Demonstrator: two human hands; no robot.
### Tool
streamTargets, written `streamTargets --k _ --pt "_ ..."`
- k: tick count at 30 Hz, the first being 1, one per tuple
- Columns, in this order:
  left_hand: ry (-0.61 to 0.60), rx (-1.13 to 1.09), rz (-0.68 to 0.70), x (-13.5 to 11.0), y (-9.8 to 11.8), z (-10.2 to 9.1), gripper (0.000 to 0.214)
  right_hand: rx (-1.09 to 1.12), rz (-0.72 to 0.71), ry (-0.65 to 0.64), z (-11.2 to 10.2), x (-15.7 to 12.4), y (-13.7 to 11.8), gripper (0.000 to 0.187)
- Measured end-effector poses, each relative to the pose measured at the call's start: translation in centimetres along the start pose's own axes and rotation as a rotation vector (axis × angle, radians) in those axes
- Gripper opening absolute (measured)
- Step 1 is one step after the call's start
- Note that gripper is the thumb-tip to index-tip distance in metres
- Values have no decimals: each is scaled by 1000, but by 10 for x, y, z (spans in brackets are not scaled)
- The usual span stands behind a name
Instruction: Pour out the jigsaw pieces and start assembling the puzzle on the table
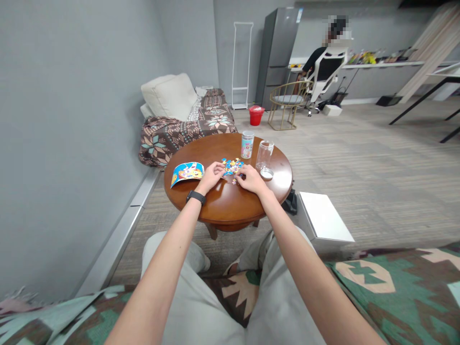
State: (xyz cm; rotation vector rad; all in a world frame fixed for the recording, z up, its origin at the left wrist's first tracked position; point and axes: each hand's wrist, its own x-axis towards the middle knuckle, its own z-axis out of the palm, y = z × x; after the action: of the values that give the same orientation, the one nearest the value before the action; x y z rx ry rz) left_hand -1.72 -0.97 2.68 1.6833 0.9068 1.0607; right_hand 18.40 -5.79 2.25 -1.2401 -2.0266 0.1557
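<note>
A heap of small colourful puzzle pieces (232,166) lies on a round brown wooden table (230,201). My left hand (212,175), with a black band on its wrist, rests curled at the left edge of the heap. My right hand (250,179) sits at the heap's right edge, fingers bent and pinched towards a piece; what it pinches is too small to name. A printed picture card (187,172) lies left of my left hand.
A labelled jar (247,144), an empty clear jar (264,154) and a round lid (266,173) stand behind my right hand. A white box (323,221) sits on the floor at right. A patterned sofa (187,124), a red bucket (256,115) and a seated person (325,62) are beyond.
</note>
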Motion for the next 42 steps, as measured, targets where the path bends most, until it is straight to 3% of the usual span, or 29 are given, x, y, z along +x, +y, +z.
streamTargets --k 6,11,16,25,30,42 --pt "9 -11 40 -2 2 -3 28 -40 -41 -40 2 -1 -1 14" --pt "-17 51 14 -2 0 -4 24 -48 -35 -65 3 0 0 10" --pt "-33 106 -7 -2 2 -4 22 -7 -46 -78 0 -1 -3 21" --pt "-14 96 -14 -3 7 -2 28 -29 -40 -79 -2 -1 -7 24" --pt "-50 98 -27 -5 8 -1 32 -45 -21 -100 -5 -2 -8 12" --pt "-69 49 -36 -4 5 -2 30 -41 -39 -149 -4 -1 -7 14"
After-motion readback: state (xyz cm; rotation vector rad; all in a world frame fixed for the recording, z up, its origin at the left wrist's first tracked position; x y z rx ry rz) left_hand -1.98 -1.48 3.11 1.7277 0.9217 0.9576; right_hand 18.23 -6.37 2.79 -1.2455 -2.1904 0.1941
